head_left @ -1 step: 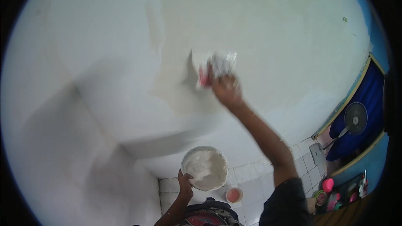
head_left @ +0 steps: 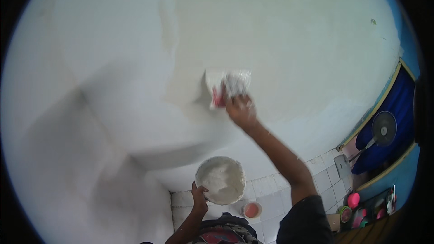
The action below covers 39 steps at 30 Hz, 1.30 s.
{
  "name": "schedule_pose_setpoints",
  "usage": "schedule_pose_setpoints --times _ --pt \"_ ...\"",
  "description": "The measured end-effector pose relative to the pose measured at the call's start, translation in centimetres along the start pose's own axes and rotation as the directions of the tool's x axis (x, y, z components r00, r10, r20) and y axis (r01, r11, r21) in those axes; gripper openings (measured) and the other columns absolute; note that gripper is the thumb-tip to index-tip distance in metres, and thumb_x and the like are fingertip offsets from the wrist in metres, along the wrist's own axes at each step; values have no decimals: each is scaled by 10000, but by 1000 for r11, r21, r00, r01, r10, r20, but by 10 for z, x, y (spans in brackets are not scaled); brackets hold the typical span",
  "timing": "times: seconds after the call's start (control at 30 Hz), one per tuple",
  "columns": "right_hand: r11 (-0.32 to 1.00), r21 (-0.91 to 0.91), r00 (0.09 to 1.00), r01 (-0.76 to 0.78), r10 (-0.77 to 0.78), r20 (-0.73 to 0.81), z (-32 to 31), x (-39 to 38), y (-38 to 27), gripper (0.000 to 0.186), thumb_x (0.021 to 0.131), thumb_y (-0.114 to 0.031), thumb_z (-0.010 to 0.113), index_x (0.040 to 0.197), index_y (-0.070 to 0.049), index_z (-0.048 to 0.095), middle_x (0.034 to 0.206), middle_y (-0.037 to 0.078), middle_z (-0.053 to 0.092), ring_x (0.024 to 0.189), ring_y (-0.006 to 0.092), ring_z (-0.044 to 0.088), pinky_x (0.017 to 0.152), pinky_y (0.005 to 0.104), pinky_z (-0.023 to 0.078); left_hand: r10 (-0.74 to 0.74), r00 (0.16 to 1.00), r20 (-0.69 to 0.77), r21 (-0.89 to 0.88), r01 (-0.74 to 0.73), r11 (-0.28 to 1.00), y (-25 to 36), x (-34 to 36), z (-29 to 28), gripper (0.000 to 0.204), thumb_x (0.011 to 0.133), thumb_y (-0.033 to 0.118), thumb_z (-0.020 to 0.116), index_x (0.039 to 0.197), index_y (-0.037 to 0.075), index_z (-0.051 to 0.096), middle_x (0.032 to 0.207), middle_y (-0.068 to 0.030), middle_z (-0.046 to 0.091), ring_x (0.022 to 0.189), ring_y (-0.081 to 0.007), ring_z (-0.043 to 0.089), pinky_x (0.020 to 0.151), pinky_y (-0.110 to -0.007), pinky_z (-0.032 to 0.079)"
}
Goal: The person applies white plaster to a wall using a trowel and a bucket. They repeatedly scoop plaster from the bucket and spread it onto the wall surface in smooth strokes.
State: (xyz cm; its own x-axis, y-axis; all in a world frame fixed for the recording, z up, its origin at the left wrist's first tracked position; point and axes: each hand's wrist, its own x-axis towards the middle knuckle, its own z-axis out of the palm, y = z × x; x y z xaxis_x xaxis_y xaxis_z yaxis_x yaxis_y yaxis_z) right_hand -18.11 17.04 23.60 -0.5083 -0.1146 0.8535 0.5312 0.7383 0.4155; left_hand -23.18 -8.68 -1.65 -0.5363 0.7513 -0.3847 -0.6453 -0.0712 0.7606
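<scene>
Against the pale wall [head_left: 289, 40], my right hand [head_left: 240, 110] grips a wide putty knife [head_left: 218, 92] smeared with white, with some red showing at its lower left; the blade lies on a beige patch of the wall. Lower down, my left hand [head_left: 199, 194] holds a round pail [head_left: 212, 176] of white paste by its rim, thumb over the edge. White flecks mark my right hand and forearm.
A corner wall [head_left: 54, 162] is at left. Below, a small tub with pink contents [head_left: 251, 210] sits on white tiles [head_left: 271, 221]. At right are a standing fan [head_left: 384, 130], blue curtain [head_left: 402, 95] and coloured containers [head_left: 353, 199].
My right hand and the putty knife have moved down the wall and slightly left. The pail in my left hand has shifted very slightly upward.
</scene>
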Motion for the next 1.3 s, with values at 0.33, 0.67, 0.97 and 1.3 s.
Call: schedule_pose_setpoints --times 0.33,0.67,0.97,1.3 --pt "561 297 405 -773 75 911 -88 -93 -91 315 746 -5 595 1057 15 553 940 261 649 926 448 624 816 535 491 33 999 -30 -19 -34 999 -8 12 -9 682 649 94 512 1325 27 450 1133 -132 572 989 -261 596 823 -353 533" --pt "549 188 324 -814 160 933 -97 -135 -149 337 738 20 541 1073 42 566 917 293 643 909 459 628 821 535 491 75 995 59 -122 -67 990 12 1 11 597 707 59 478 1304 30 473 1077 -105 595 974 -223 593 861 -332 500" --pt "516 108 258 -850 229 939 -109 -135 -148 291 752 -7 576 1036 33 628 867 279 654 879 465 628 829 524 488 69 996 58 -40 -67 997 17 -2 13 624 697 66 488 1320 23 466 1127 -118 578 1035 -238 565 913 -342 474" --pt "506 365 504 -781 166 848 -103 -151 -120 332 716 -36 619 1036 51 623 933 268 649 898 465 598 809 519 475 17 1000 19 -63 -15 998 13 -2 15 650 687 85 502 1332 23 450 1130 -133 578 1008 -260 584 892 -356 498"
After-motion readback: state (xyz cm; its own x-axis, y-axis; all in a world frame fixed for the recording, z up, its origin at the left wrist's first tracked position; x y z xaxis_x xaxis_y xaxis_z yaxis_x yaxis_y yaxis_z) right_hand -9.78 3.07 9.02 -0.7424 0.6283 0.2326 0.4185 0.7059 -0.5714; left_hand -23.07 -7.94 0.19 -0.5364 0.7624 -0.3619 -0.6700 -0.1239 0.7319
